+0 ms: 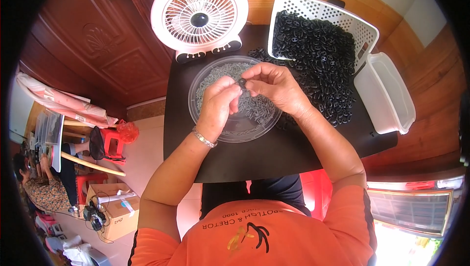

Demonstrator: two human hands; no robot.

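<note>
Black, probably hard plastic, makes up the small dark piece (242,83) held up between the two hands, above the round clear tub (234,139); it looks like one of the black pieces (333,100) heaped on the table (235,166) and in the white perforated basket (361,26), many of them with holes through them. It should be very light, stiff and hard to break, perhaps a little slick on its smooth faces; the outer edges look the best place to take hold, pinched by thumb and forefinger so that the holes stay clear. The left hand (219,100) has its thumb and forefinger drawn together at the near side of the piece, its other fingers curled in; the right hand (275,88) has thumb and forefinger parted by only about the piece's breadth, pinching it from the other side. Whether a fingertip also grips one of the slim grey pins (259,110) lying loose in the tub I cannot tell; the meeting point is too small and partly covered.
</note>
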